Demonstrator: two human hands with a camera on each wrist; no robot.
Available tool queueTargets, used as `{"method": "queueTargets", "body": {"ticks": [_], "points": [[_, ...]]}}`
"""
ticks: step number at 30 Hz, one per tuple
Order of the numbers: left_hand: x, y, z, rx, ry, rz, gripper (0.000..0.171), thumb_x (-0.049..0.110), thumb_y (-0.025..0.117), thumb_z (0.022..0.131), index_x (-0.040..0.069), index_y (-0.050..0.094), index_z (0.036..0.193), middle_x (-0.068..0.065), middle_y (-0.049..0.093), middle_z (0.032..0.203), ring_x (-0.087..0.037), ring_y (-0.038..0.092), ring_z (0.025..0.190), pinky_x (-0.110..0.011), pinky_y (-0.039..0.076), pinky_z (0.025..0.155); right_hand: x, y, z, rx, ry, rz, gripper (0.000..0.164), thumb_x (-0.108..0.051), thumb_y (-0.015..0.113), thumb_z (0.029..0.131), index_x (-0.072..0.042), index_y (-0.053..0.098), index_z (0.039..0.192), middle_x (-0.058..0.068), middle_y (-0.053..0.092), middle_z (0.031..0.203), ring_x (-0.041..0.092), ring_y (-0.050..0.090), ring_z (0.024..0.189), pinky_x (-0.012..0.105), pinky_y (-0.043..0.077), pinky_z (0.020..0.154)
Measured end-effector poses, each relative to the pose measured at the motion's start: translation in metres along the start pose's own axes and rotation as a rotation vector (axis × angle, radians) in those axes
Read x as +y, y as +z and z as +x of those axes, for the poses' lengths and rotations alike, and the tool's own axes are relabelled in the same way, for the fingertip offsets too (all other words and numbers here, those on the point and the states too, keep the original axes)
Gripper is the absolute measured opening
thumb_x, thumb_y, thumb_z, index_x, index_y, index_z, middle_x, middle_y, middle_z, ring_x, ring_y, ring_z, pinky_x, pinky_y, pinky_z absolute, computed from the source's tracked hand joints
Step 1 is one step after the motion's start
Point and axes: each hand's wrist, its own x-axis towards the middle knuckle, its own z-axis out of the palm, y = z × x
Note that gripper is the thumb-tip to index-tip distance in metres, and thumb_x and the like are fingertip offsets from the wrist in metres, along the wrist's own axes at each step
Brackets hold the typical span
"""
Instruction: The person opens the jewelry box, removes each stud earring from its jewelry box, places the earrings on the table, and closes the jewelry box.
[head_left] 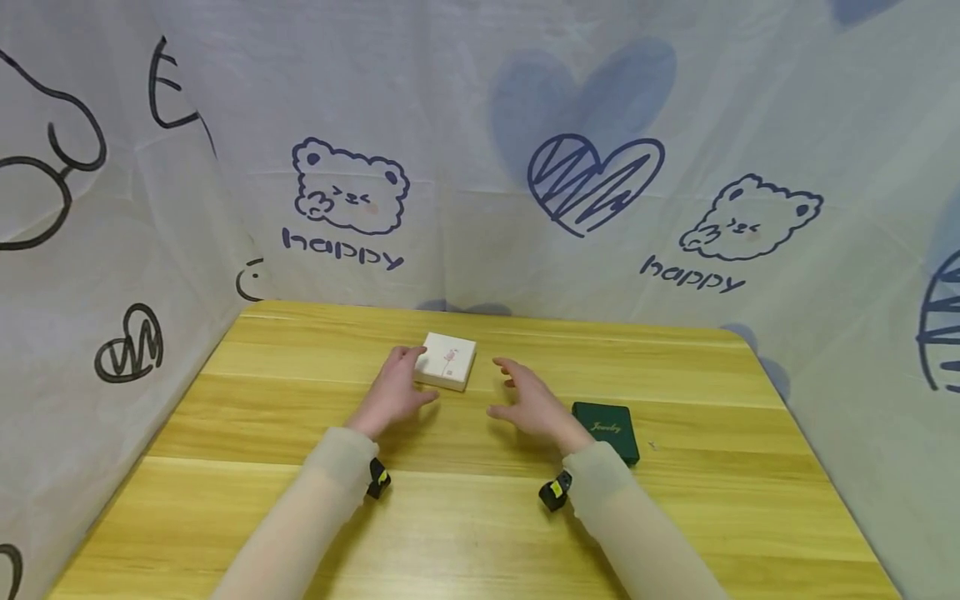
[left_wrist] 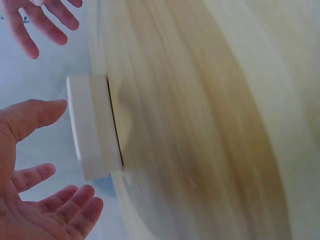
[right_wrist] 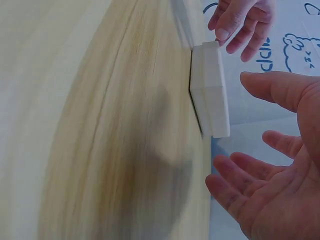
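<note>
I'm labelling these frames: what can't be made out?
Inside of the white box: head view, hidden since it's closed.
Near left corner of the green box: head view, hidden by the right sleeve.
What the small item is: head view, too small.
Most of the right hand: left wrist view, cut off by the top edge.

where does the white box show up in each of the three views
Head: the white box is slightly left of and below the centre, its top face showing.
Left wrist: the white box is left of centre, about mid-height, seen side-on.
Right wrist: the white box is right of and a little above the centre.
Shared landmark: the wooden table under the box, visible in all three.
</note>
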Motion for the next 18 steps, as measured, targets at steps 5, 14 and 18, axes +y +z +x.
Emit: {"method": "queueTargets", "body": {"ticks": [5, 14, 18], "points": [[-0.003, -0.001, 0.004, -0.038, -0.023, -0.026, 0.084, 0.023, 0.076, 0.072, 0.003, 0.030, 0.140, -0.021, 0.034, 0.133, -0.034, 0.038, 0.119, -0.046, 0.030, 0.099, -0.002, 0.005, 0.014, 0.006, -0.001, 0.025, 0.077, -0.019, 0.070, 0.079, -0.012, 0.027, 0.142, 0.015, 0.038, 0.137, 0.028, 0.046, 0.116, 0.041, 0.038, 0.093], [-0.004, 0.000, 0.011, -0.055, -0.053, -0.075, 0.087, 0.020, 0.077, 0.071, 0.004, 0.028, 0.141, -0.021, 0.037, 0.130, -0.029, 0.045, 0.108, -0.041, 0.037, 0.093, -0.003, 0.015, 0.036, -0.029, 0.015, 0.132, 0.074, -0.014, 0.067, 0.082, -0.011, 0.025, 0.143, 0.016, 0.039, 0.135, 0.026, 0.049, 0.114, 0.036, 0.043, 0.088], [-0.003, 0.001, 0.015, -0.066, -0.054, -0.104, 0.087, 0.018, 0.076, 0.071, 0.003, 0.027, 0.141, -0.020, 0.038, 0.126, -0.026, 0.048, 0.099, -0.038, 0.043, 0.086, -0.003, 0.017, 0.047, -0.018, 0.034, 0.140, 0.077, -0.011, 0.069, 0.080, -0.011, 0.025, 0.143, 0.017, 0.039, 0.134, 0.025, 0.051, 0.110, 0.035, 0.044, 0.087]]}}
